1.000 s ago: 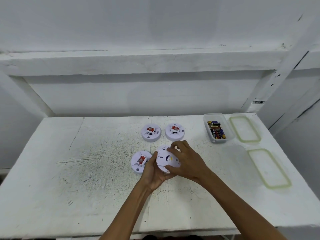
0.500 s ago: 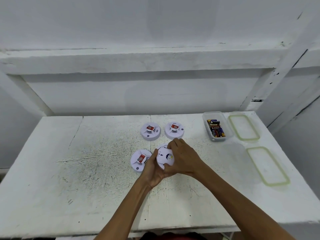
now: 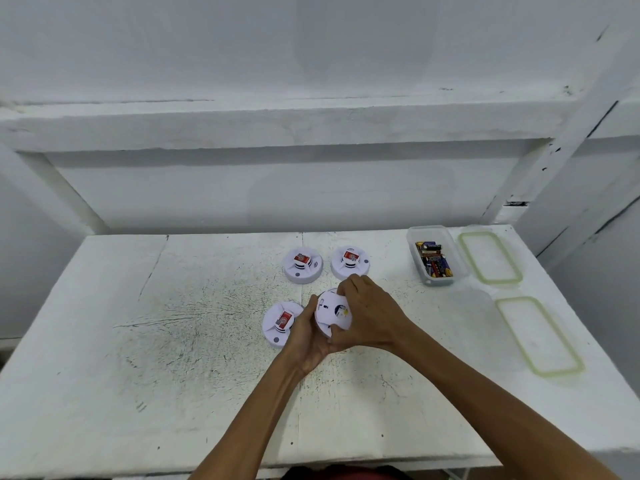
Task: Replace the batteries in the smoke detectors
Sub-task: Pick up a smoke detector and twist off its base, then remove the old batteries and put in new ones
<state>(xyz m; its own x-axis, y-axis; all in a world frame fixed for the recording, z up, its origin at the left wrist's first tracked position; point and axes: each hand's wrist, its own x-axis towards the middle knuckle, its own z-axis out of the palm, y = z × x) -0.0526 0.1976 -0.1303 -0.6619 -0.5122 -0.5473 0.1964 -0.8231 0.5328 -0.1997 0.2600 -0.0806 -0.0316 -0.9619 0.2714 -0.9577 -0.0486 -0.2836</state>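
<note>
A white round smoke detector (image 3: pixel 331 310) is held between both hands above the table, its flat back tilted toward me. My left hand (image 3: pixel 306 336) cups it from below and the left. My right hand (image 3: pixel 369 315) grips its top and right rim with curled fingers. Three more white detectors lie on the table with red-labelled batteries showing: one (image 3: pixel 280 323) just left of my hands, and two further back, a left one (image 3: pixel 302 265) and a right one (image 3: pixel 350 261). A clear tub of batteries (image 3: pixel 434 259) stands at the back right.
Two clear lids with green rims lie right of the tub, one at the back (image 3: pixel 489 256) and one nearer (image 3: pixel 538 336). The white table (image 3: pixel 156 341) ends at a wall behind and a front edge near me. A white post rises at the right.
The held detector has tipped up more toward me and turned a little. My right hand has slid further over its top and right rim. The other detectors have not moved.
</note>
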